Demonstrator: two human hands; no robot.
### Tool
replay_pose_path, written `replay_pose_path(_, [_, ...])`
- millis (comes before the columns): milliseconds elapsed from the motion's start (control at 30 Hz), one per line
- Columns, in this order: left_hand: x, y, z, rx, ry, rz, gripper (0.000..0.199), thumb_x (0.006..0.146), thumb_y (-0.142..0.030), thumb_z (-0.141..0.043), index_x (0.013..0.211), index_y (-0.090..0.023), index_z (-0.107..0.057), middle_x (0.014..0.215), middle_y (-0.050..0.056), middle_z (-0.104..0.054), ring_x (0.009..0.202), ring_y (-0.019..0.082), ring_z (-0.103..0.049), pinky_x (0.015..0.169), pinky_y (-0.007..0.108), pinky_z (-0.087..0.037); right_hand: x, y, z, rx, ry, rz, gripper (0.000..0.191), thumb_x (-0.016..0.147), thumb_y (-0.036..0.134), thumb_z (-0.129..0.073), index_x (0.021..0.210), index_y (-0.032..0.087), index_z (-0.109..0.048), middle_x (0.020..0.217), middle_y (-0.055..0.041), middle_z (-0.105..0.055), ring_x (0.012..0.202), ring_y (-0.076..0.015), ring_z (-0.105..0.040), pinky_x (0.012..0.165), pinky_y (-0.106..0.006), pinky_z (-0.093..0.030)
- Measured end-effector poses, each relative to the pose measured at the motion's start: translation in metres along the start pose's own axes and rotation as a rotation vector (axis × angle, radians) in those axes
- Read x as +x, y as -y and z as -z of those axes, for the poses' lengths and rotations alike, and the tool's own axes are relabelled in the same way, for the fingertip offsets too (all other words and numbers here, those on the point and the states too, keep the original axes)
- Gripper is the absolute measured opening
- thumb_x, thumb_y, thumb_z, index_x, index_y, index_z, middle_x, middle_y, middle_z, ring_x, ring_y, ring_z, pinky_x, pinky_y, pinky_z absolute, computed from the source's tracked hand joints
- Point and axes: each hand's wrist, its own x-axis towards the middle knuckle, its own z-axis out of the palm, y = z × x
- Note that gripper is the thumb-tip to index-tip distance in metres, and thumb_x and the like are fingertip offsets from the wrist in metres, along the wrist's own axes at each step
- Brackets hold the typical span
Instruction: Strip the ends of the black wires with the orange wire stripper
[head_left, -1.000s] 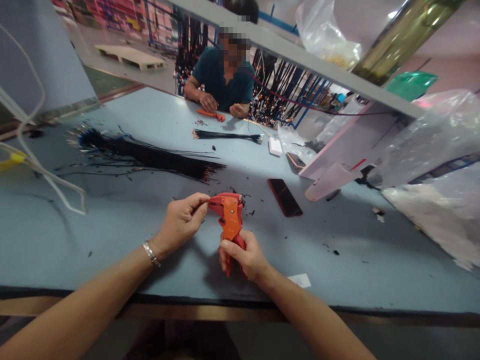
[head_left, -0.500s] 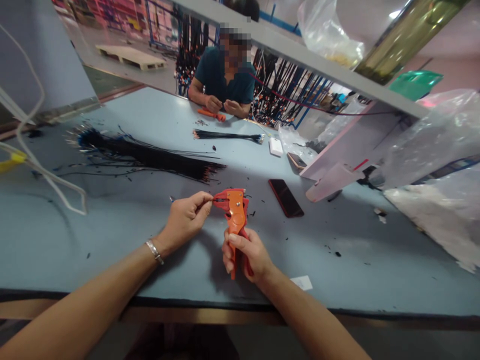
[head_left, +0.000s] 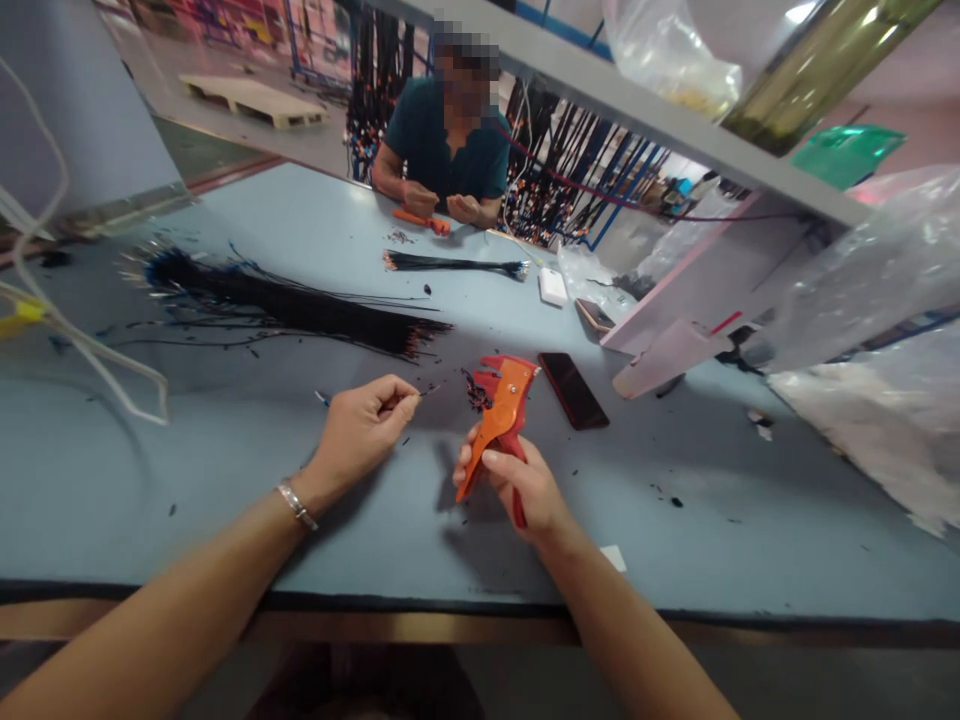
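My right hand is wrapped round the handles of an orange and red wire stripper, its jaws tilted up and to the left. Between finger and thumb, my left hand pinches a thin dark wire, whose tip sticks out to the right, apart from the jaws. Most of that wire is hidden by the hand. A small heap of dark scraps shows beside the jaws. Beyond my hands lies a large bundle of black wires with bared ends at the right.
A phone lies right of the stripper. Farther back are a smaller wire bundle, a white box and another phone. A co-worker sits opposite, near an orange tool. A white cable loops at the left.
The wire tip has come out of the stripper's jaws. The stripper has moved right and tilted, and its handles have spread. My left hand has shifted slightly left, still pinching the wire.
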Motion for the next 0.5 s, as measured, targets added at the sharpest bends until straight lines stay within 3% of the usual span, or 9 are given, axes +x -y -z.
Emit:
replay_pose_path(233, [0.0018,0.0006,0.0058,0.028,-0.017,-0.016,0.02,0.083,-0.034,-0.054,0.076,-0.017,-0.064,0.056,-0.003,-0.056,0.051,0.01,-0.045,0.051,0.021,-0.037,-0.0006,-0.004,0.0003,-0.006,0.072,-0.149,0.037,0.073,0.032,-0.074,0.102,0.014,-0.059,0.085,-0.0042,-0.066,0.068,-0.0185,-0.067,0.058,-0.03,-0.055])
replay_pose_path(500, [-0.0012,-0.0039,0.0033,0.042,-0.068,-0.063,0.017,0.08,-0.03,-0.055,0.071,-0.018,-0.062,0.057,-0.003,-0.059,0.051,0.01,-0.048,0.051,0.021,-0.036,0.0008,-0.0054,-0.0038,-0.015,0.086,-0.128,0.037,0.072,0.032,-0.074,0.101,0.014,-0.058,0.084,-0.0037,-0.066,0.068,-0.0188,-0.068,0.057,-0.03,-0.056])
